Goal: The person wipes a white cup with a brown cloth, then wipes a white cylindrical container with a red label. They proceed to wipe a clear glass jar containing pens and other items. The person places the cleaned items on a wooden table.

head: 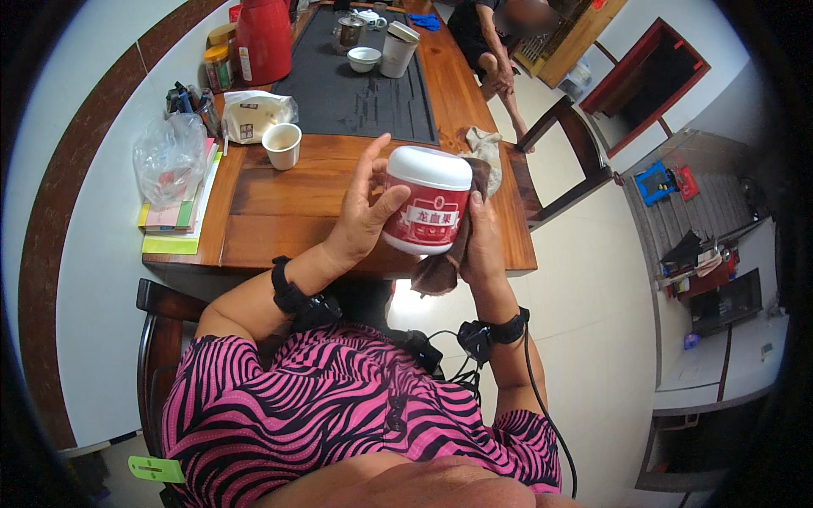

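Observation:
A round plastic jar (421, 200) with a white lid and a red label bearing writing is held up above the near edge of the wooden table. My left hand (362, 206) supports it from the left, thumb on the label and index finger stretched upward. At the jar's right side, my right hand (484, 244) presses a brown cloth (444, 270) against it. Part of the cloth hangs below the jar, and the rest is hidden behind jar and fingers. The jar is slightly tilted, its lid on.
On the wooden table (273, 219) stand a white cup (282, 146), a food bag (251, 117), a red thermos (263, 44) and a black tea tray (343, 105) with teaware. A pale rag (486, 152) lies at the right edge, near a wooden chair (575, 152). Another person (495, 57) sits beyond.

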A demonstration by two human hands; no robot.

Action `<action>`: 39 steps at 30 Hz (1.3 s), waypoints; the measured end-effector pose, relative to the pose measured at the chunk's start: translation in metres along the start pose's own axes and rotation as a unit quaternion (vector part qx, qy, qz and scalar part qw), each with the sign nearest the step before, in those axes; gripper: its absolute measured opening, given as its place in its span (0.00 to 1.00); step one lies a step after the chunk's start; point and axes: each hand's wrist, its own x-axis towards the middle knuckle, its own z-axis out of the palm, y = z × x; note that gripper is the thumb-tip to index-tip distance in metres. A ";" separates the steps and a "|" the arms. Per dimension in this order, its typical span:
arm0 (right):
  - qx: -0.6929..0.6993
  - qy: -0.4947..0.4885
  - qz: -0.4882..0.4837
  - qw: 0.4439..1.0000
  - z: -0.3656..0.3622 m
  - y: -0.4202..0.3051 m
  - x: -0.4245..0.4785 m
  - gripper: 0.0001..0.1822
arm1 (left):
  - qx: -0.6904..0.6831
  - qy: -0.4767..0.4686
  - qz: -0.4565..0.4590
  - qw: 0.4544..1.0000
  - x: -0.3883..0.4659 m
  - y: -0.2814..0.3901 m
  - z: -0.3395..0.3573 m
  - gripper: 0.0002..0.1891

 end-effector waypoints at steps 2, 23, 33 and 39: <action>-0.031 0.009 -0.003 0.999 -0.008 0.003 0.004 0.26 | 0.031 -0.028 -0.022 0.999 0.000 0.005 -0.004 0.46; -0.119 0.012 0.000 0.993 -0.005 -0.007 -0.001 0.30 | -0.077 -0.118 0.015 0.990 -0.010 0.012 0.008 0.53; -0.412 -0.032 -0.371 0.832 0.013 -0.018 -0.015 0.29 | -0.029 -0.060 -0.045 0.997 -0.008 0.022 0.008 0.49; -0.458 -0.077 -0.406 0.787 0.026 -0.029 -0.013 0.29 | -0.074 -0.033 -0.054 0.995 -0.010 0.016 0.010 0.48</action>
